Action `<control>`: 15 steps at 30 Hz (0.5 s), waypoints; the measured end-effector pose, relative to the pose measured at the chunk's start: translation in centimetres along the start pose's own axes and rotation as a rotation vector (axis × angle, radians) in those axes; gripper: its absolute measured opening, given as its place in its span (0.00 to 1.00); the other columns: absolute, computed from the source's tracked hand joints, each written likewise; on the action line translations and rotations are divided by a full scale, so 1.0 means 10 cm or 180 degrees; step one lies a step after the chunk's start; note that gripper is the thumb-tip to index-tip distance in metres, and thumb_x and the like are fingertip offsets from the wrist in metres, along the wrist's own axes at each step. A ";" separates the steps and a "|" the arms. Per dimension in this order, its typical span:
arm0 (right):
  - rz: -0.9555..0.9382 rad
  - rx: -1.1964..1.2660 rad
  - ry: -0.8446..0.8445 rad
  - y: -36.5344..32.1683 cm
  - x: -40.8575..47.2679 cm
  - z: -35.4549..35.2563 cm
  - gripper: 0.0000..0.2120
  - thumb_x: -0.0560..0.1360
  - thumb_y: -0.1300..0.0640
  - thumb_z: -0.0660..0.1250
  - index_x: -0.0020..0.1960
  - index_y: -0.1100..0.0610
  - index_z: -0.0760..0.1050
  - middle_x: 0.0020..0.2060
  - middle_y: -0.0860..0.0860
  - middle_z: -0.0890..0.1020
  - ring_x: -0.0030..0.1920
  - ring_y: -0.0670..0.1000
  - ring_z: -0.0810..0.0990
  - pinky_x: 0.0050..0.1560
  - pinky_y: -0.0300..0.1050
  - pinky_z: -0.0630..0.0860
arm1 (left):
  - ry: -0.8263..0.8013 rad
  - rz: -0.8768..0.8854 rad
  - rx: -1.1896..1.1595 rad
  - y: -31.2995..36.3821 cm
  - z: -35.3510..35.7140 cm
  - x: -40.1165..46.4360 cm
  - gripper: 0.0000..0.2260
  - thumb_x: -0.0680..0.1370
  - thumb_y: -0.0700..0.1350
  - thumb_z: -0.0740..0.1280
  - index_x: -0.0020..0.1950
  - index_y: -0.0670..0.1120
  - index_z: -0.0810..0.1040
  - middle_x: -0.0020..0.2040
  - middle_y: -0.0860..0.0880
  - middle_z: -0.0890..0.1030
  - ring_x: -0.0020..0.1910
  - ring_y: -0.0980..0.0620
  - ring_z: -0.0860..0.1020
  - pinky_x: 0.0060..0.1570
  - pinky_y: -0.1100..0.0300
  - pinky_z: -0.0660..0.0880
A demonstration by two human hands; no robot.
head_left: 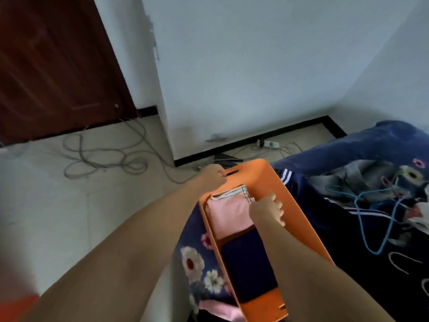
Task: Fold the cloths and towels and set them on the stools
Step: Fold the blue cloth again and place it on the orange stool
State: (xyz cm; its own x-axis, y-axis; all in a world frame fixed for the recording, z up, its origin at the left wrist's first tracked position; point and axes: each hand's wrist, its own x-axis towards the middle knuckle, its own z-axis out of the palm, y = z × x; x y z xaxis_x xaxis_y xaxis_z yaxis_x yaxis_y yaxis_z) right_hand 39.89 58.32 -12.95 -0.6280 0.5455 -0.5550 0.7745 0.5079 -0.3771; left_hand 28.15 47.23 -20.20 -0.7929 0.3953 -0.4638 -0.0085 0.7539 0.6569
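An orange plastic stool (276, 180), turned upside down like a box, lies on the bed's edge. Inside it lie a folded pink cloth (228, 212) over a white striped towel (232, 192), and a folded dark navy cloth (249, 266) nearer me. My left hand (212, 176) grips the stool's far end by its handle slot. My right hand (270, 209) reaches into the stool, its fingers spread and pressing on the pink cloth's right edge.
A bed with a navy flowered cover (362, 205) fills the right side, with navy striped trousers (299, 187) and blue and pink hangers (369, 219) on it. Loose cables (104, 159) and a power strip (270, 143) lie on the tiled floor. A brown door (53, 66) stands far left.
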 end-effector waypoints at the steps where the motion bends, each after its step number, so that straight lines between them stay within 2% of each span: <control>1: 0.0139 -0.0319 0.0224 -0.04 -0.05 0.08 0.24 0.77 0.54 0.59 0.72 0.52 0.59 0.69 0.56 0.67 0.69 0.57 0.66 0.67 0.56 0.64 | 0.0330 0.0106 0.0087 0.14 -0.31 -0.40 0.12 0.75 0.41 0.66 0.57 0.40 0.78 0.53 0.41 0.81 0.52 0.43 0.78 0.50 0.57 0.73; 2: 0.0006 -0.0583 0.0484 -0.23 -0.15 0.11 0.26 0.78 0.56 0.58 0.74 0.52 0.54 0.72 0.56 0.62 0.71 0.57 0.61 0.69 0.59 0.60 | 0.0539 0.0090 0.0173 0.18 -0.65 -0.80 0.13 0.76 0.42 0.65 0.59 0.40 0.77 0.56 0.41 0.80 0.55 0.43 0.77 0.52 0.57 0.72; 3: -0.0285 -0.0814 0.0590 -0.36 -0.24 0.19 0.26 0.78 0.56 0.57 0.74 0.52 0.54 0.72 0.56 0.61 0.72 0.57 0.59 0.70 0.61 0.58 | 0.0762 0.0056 0.0124 0.14 -0.82 -0.80 0.14 0.77 0.43 0.64 0.62 0.41 0.75 0.59 0.40 0.79 0.57 0.42 0.76 0.54 0.56 0.72; 6: -0.1545 -0.1310 0.1000 -1.07 -0.74 0.22 0.23 0.77 0.58 0.57 0.71 0.54 0.59 0.70 0.56 0.63 0.72 0.57 0.60 0.71 0.62 0.56 | 0.1470 -0.0028 0.0434 -0.11 -1.43 -1.39 0.16 0.79 0.45 0.62 0.65 0.42 0.73 0.60 0.40 0.77 0.58 0.42 0.75 0.55 0.55 0.72; 11: -0.3026 -0.1624 0.0911 -1.81 -2.03 0.84 0.26 0.77 0.59 0.54 0.74 0.53 0.54 0.72 0.55 0.62 0.72 0.57 0.59 0.73 0.64 0.51 | 0.2342 -0.0616 0.0811 -0.93 -2.04 -2.83 0.16 0.78 0.51 0.61 0.63 0.47 0.75 0.61 0.45 0.77 0.62 0.45 0.72 0.59 0.51 0.69; 15: -0.3832 -0.1873 0.0824 -1.87 -3.16 1.59 0.27 0.77 0.57 0.56 0.74 0.52 0.55 0.71 0.55 0.63 0.71 0.57 0.61 0.72 0.63 0.54 | 0.2697 -0.1103 0.1141 -1.69 -2.10 -4.29 0.17 0.78 0.52 0.60 0.65 0.48 0.73 0.64 0.45 0.74 0.65 0.45 0.70 0.61 0.51 0.68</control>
State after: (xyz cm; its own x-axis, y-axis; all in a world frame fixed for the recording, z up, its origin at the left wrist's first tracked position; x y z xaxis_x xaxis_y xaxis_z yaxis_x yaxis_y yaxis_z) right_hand 46.47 20.97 -0.21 -0.9316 -0.3572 0.0677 -0.3630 0.9241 -0.1195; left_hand 49.50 6.52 1.00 -0.9573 -0.2793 0.0750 -0.2485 0.9271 0.2807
